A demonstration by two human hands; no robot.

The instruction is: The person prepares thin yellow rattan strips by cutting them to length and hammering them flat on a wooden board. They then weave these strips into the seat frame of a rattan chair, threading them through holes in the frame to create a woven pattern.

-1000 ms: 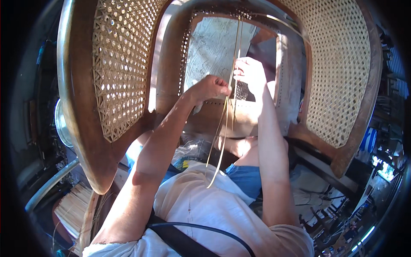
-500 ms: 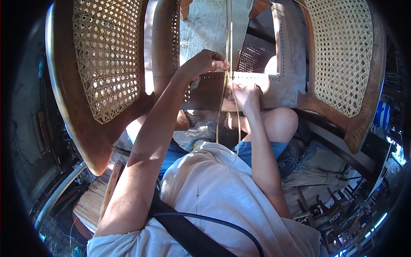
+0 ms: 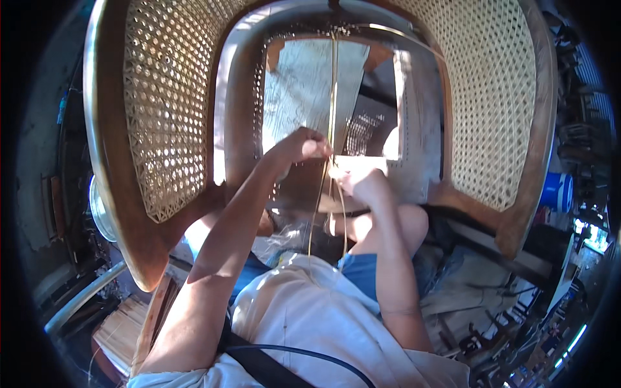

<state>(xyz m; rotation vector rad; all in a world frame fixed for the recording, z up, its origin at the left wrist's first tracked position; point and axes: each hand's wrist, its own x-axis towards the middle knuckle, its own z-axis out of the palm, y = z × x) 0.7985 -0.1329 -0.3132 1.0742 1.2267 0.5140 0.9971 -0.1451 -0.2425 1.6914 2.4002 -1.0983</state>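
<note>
Two pale cane strands (image 3: 334, 84) stretch side by side across the open seat of a wooden armchair, from the back rail to the front rail. My left hand (image 3: 305, 146) is closed in a pinch on the strands, just above the front rail. Close by on the right, my right hand (image 3: 363, 183) is also closed, its fingers on the strands at the front rail (image 3: 297, 182). Loose strand ends hang below the hands toward my lap. Small holes line the seat frame (image 3: 240, 136). My fingers partly hide where the strands meet the rail.
Woven cane panels rise on the left (image 3: 169, 97) and right (image 3: 495, 107) of the seat. Another strand (image 3: 394, 30) curves off the back rail to the right. A blue and white container (image 3: 557, 192) stands at the right. A wooden block (image 3: 123, 333) lies at lower left.
The view has shifted, so the chair's back rail now shows and my hands appear lower. My right hand has turned slightly and drawn closer to the left one. Both still hold the strands.
</note>
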